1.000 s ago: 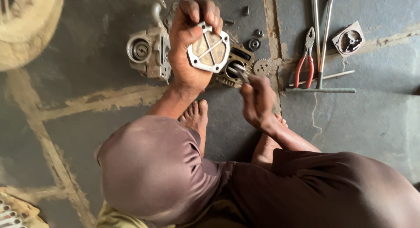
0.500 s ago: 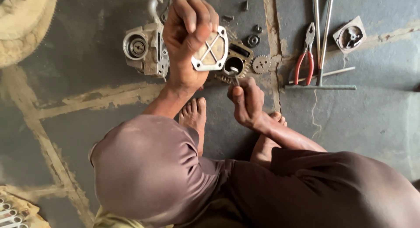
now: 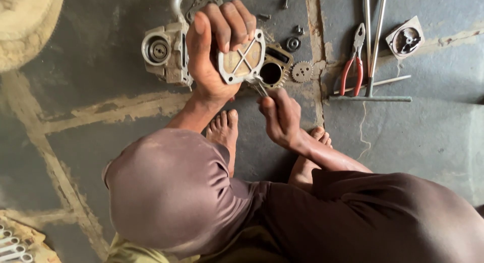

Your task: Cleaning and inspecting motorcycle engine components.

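My left hand (image 3: 214, 48) grips a flat grey metal cover plate (image 3: 243, 59) with an X-shaped rib and holds it up over the floor. My right hand (image 3: 281, 117) pinches a small thin metal tool (image 3: 258, 85) whose tip touches the plate's lower right corner. Just behind the plate lies a brass-coloured housing (image 3: 275, 71) with a round bore. A grey engine casting (image 3: 162, 52) sits to the left of my left hand. My bare feet (image 3: 224, 132) rest on the floor below both hands.
On the concrete floor lie a small gear (image 3: 301, 71), loose bolts (image 3: 293, 43), red-handled pliers (image 3: 350, 66), a long T-handle wrench (image 3: 370, 71) and a square part with a round recess (image 3: 406, 38). Spanners (image 3: 11, 243) lie at the bottom left. My knees fill the lower frame.
My left hand has turned the plate and closed its fingers more tightly over the top edge. My right hand has shifted left, bringing the tool's tip onto the plate's corner.
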